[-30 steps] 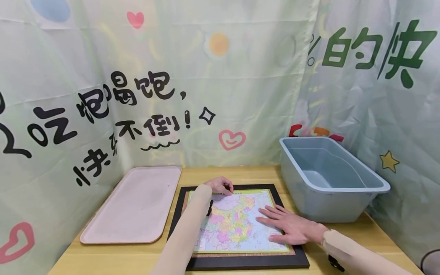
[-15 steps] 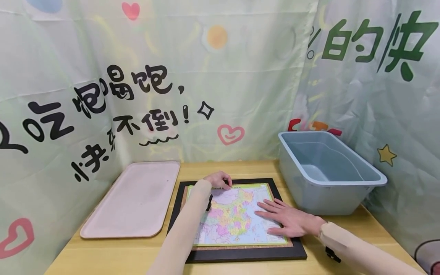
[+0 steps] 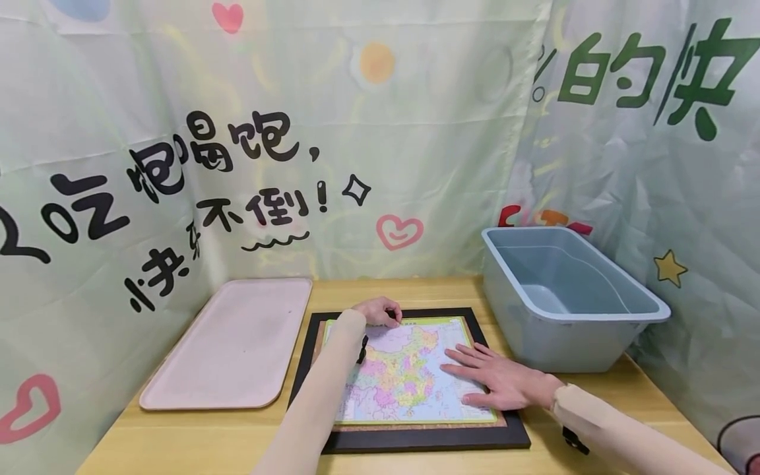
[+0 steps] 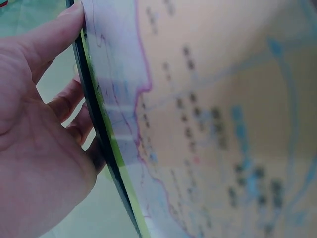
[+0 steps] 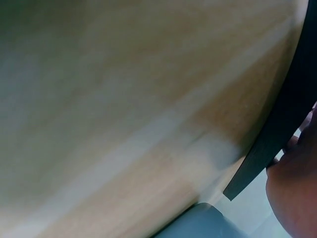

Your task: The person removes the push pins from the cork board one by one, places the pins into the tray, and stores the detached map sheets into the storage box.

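**A:** So here's the map [image 3: 410, 376], lying flat in the black frame [image 3: 424, 443], and the frame's down on the wooden surface [image 3: 196, 439], between the pink tray [image 3: 231, 343] and the blue tub [image 3: 564, 346].

**B:** And the hands are well apart! Left hand [image 3: 375, 311] at the far rim, fingers curled over it, thumb on the map side; that looks like a hold on the frame, though how hard it grips I can't tell.

**A:** Right hand [image 3: 501, 381] is the flat one: fingers straight and spread across the map's right part, clamped on nothing, the palm reaching out over the frame's side.

**B:** I'd call this steadying and pressing work. For that, a broad palm is the right tool: weight shared across the fingers, no single tip digging in.

**A:** And the far thumb?

**B:** Best kept light, I'd say, close to the lime border, so it doesn't buckle the edge. Look at the brown strip along the near side: a good guide for checking the map sits square.

**A:** So any push there?

**B:** Small and even from both hands, else the frame could slide on that surface.
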Tool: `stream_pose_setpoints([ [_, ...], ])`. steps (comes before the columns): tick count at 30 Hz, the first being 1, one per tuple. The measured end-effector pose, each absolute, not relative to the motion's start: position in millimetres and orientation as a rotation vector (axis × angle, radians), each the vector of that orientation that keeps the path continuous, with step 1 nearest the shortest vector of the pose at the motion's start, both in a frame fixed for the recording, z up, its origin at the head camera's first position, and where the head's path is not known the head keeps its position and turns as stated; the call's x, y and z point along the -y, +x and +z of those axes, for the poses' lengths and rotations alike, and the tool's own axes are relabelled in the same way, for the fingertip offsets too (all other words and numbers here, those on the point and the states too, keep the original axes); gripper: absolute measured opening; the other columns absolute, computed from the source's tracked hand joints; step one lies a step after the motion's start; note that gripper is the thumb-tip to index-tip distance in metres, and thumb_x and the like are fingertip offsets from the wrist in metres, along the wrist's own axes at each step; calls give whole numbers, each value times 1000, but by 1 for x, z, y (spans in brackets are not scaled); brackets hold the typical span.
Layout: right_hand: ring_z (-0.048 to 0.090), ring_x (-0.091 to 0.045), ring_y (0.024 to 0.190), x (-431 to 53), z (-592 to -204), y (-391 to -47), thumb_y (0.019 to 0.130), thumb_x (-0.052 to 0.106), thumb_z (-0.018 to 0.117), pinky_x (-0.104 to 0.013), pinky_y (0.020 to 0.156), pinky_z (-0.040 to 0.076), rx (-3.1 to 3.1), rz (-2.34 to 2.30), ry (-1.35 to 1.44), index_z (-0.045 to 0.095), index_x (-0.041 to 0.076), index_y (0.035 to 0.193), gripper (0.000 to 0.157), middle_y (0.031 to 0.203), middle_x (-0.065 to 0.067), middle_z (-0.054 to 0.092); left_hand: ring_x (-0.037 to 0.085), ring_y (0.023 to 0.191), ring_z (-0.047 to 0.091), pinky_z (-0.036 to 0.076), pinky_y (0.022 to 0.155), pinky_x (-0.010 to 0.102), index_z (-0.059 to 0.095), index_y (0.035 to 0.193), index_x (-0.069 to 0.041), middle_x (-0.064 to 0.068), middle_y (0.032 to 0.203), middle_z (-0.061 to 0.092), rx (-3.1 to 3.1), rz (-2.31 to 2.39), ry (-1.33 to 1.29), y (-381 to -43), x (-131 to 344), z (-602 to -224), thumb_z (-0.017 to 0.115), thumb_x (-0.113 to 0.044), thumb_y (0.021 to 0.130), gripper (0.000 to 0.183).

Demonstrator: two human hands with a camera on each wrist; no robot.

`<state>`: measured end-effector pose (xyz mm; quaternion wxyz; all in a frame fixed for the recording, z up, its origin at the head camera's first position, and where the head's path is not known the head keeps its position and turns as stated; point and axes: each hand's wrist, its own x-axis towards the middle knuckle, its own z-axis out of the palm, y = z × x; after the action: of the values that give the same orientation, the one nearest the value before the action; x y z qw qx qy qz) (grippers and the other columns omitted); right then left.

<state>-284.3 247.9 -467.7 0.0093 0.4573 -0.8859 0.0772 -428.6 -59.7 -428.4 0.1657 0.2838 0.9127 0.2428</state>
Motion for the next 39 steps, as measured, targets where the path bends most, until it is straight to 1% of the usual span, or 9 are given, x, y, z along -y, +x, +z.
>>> stream_pose_setpoints([
  [7,27,-36,146,-248,-467,-285,101,49,47,-43,110,4,2762,231,1420,33,28,154,59,161,-7,28,11,89,47,38,82,26,67,98,-12,-5,99,61,-2605,641,881,-434,59,-430,65,-16,95,5],
  [11,27,-37,146,-247,-467,-284,101,47,47,-43,110,4,2770,240,1427,33,28,154,58,161,-8,27,11,88,48,39,83,27,67,98,-12,-5,100,61,-2600,645,893,-434,61,-432,64,-16,96,6],
  [18,26,-37,147,-246,-465,-282,101,46,48,-44,110,3,2778,255,1434,32,27,154,59,161,-8,27,13,90,48,40,84,29,70,101,-8,-1,103,64,-2579,764,834,-430,64,-431,66,-14,94,10],
  [25,25,-37,147,-247,-465,-283,101,47,47,-45,110,4,2779,251,1435,32,27,154,59,161,-8,26,12,84,48,40,79,27,72,100,-11,-3,101,64,-2586,795,757,-430,62,-433,68,-17,93,9],
  [33,23,-37,147,-247,-465,-283,101,47,48,-44,110,2,2807,273,1427,31,28,154,59,162,-8,25,11,78,50,42,73,25,71,93,-13,-3,96,65,-2541,837,754,-441,63,-439,68,-16,93,4],
  [36,22,-36,148,-248,-464,-283,100,47,48,-46,111,2,2834,292,1424,31,29,155,60,162,-7,24,11,76,51,43,71,24,71,94,-11,-1,94,66,-2520,854,759,-441,63,-440,67,-15,94,5],
  [39,21,-36,149,-247,-463,-283,100,47,48,-47,112,4,2850,296,1414,31,29,155,60,163,-6,24,10,76,51,43,71,24,71,98,-9,1,96,66,-2518,851,767,-436,63,-437,65,-14,95,8],
])
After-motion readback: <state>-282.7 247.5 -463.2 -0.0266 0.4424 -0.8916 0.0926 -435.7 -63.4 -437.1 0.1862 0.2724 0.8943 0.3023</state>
